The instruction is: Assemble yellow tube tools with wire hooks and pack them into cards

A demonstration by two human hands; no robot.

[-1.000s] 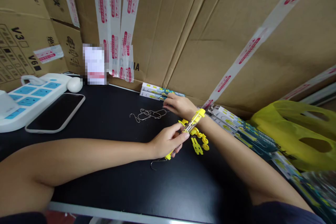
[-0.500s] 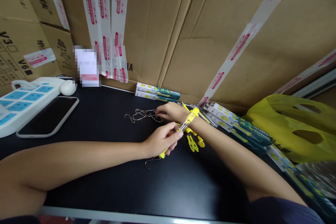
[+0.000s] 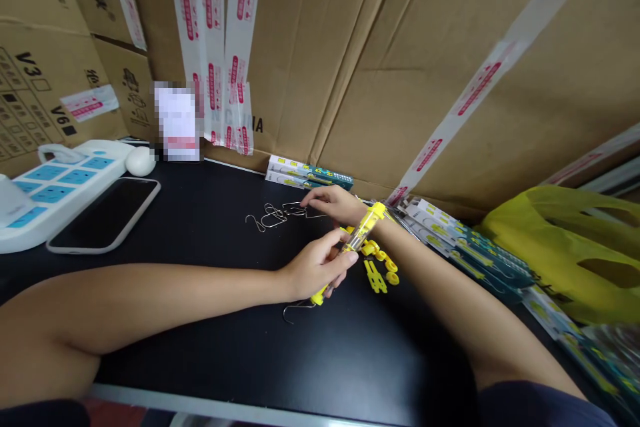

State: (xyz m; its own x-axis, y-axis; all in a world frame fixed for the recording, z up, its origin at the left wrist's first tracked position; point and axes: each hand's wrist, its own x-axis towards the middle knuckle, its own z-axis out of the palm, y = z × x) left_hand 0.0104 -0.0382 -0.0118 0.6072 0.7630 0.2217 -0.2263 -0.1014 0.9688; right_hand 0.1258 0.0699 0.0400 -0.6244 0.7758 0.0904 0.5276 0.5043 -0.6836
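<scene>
A slim device [image 3: 361, 230] with a clear tube and yellow ends is in my left hand [image 3: 320, 265], whose fingers are wrapped round its middle. It is tilted, and a bent metal hook [image 3: 293, 310] sticks out of its lower end. My right hand [image 3: 337, 203] reaches past the device's upper end, fingers pinched at a thin wire hook [image 3: 315, 215] beside a tangle of wire hooks [image 3: 271, 215]. The fingertips are partly hidden. Below my right wrist lie small yellow plastic parts [image 3: 376, 276], some round and one forked.
Printed slim boxes [image 3: 307, 173] stand by the cardboard wall, with more stacked boxes [image 3: 465, 247] at the right. A yellow bag [image 3: 565, 240] lies beyond those. A phone [image 3: 105, 215] and a white power strip [image 3: 65, 180] are on the left of the black table [image 3: 210, 347].
The view has shifted slightly. My right hand has lifted and moved a little away at the wire hooks, with its fingers straighter. My left hand keeps its hold on the tube device.
</scene>
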